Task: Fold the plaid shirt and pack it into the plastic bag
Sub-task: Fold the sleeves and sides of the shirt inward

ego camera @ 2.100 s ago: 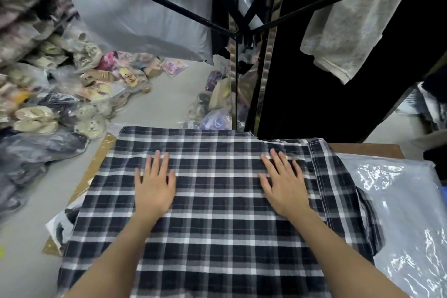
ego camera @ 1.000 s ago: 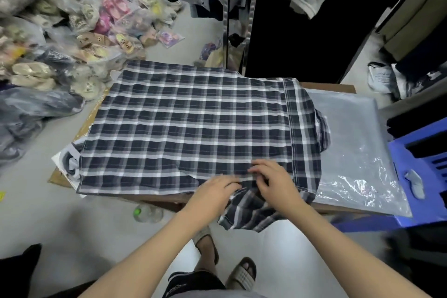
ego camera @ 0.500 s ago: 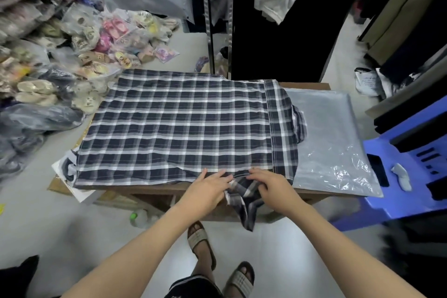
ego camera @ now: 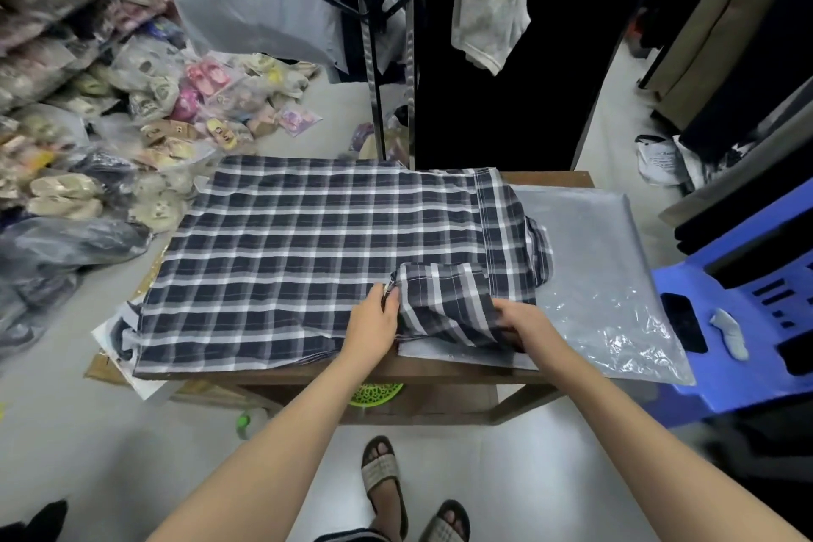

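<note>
The plaid shirt point(ego camera: 286, 251) lies spread across the wooden table point(ego camera: 440, 371), its right end overlapping the plastic bag point(ego camera: 594, 260). Near the front edge its sleeve point(ego camera: 444, 299) runs crosswise between the hands. The left hand point(ego camera: 374, 321) pinches the cuff end, and the right hand point(ego camera: 528, 326) curls its fingers round the shoulder-end fold.

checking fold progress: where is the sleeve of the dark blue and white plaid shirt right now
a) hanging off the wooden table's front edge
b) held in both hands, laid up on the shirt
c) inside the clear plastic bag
b: the left hand and right hand both grip the sleeve, which lies on the plaid shirt.
</note>
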